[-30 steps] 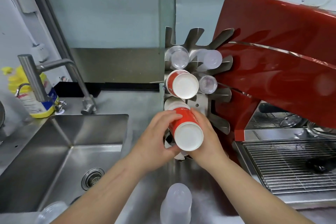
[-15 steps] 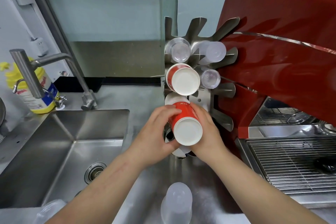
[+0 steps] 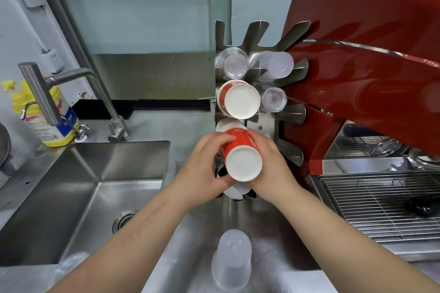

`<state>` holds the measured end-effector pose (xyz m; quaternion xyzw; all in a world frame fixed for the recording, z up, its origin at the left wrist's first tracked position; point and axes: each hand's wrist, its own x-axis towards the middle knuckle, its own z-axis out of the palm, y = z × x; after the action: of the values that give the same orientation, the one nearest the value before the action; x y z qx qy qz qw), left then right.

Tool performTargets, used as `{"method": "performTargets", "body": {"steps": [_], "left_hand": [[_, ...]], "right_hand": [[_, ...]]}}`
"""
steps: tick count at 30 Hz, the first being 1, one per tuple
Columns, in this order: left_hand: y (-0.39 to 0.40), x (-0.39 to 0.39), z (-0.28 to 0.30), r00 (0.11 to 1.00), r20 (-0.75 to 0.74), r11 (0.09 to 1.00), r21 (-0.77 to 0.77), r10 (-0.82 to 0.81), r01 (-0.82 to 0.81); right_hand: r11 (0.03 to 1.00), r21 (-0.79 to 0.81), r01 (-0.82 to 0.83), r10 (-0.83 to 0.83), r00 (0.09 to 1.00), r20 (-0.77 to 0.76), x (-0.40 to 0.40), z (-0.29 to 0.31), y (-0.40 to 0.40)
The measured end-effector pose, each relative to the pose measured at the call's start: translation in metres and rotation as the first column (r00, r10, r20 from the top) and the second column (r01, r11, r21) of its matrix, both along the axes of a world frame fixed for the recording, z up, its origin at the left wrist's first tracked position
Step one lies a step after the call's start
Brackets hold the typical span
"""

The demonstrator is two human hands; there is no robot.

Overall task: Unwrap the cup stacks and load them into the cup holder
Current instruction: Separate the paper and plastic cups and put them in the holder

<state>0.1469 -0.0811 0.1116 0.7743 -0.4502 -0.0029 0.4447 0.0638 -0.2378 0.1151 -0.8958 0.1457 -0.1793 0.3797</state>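
Nearest the camera, a frosted translucent plastic cup stack (image 3: pixel 232 260) stands base-up on the brushed stainless counter (image 3: pixel 185 245), just right of the steel sink (image 3: pixel 78 188). Beyond it, the left hand (image 3: pixel 204 169) and right hand (image 3: pixel 271 164) both grasp a glossy red paper cup stack (image 3: pixel 240 154) with a round white base, white lettering partly readable as "Ne", held at a lower left slot of the steel cup holder (image 3: pixel 291 112). Farther up the holder sit another red paper stack (image 3: pixel 239 100) and three clear plastic stacks, beside the glossy red espresso machine (image 3: pixel 362 59).
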Motion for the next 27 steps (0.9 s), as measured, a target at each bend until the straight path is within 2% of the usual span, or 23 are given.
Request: {"method": "performTargets", "body": {"steps": [5,8,13,15,17,19,22,25,27], "left_hand": [[0.006,-0.002,0.001,0.999,-0.030,0.993,0.112,0.032,-0.028],[0.010,-0.005,0.005,0.994,-0.050,0.977,0.195,0.100,-0.088],[0.022,-0.005,0.017,0.985,-0.049,0.954,0.262,0.166,-0.148],[0.030,-0.005,0.019,0.988,-0.059,0.930,0.350,0.141,-0.112],[0.039,-0.008,0.016,0.992,-0.106,0.848,0.529,0.071,-0.004],[0.049,-0.016,0.004,0.981,-0.193,0.704,0.697,0.007,0.132],[0.063,-0.032,-0.024,0.950,-0.312,0.519,0.812,-0.001,0.267],[0.073,-0.045,-0.057,0.944,-0.329,0.478,0.826,-0.021,0.298],[0.076,-0.056,-0.074,0.929,-0.369,0.545,0.779,-0.001,0.310]], "right_hand": [[0.998,-0.049,0.040,-0.044,0.994,-0.095,-0.007,0.008,0.003],[0.995,-0.100,0.028,-0.048,0.976,-0.210,-0.013,0.019,0.002],[0.965,-0.212,-0.156,0.048,0.895,-0.443,-0.020,0.038,-0.004],[0.961,-0.183,-0.205,0.087,0.859,-0.505,-0.027,0.042,-0.004],[0.968,-0.098,-0.230,0.144,0.833,-0.535,-0.038,0.040,-0.003],[0.978,0.014,-0.206,0.179,0.810,-0.558,-0.051,0.029,0.001],[0.970,0.168,-0.178,0.243,0.791,-0.562,-0.077,0.007,0.019],[0.952,0.217,-0.217,0.301,0.798,-0.522,-0.099,-0.009,0.042],[0.954,0.203,-0.222,0.296,0.809,-0.507,-0.105,-0.017,0.053]]}}
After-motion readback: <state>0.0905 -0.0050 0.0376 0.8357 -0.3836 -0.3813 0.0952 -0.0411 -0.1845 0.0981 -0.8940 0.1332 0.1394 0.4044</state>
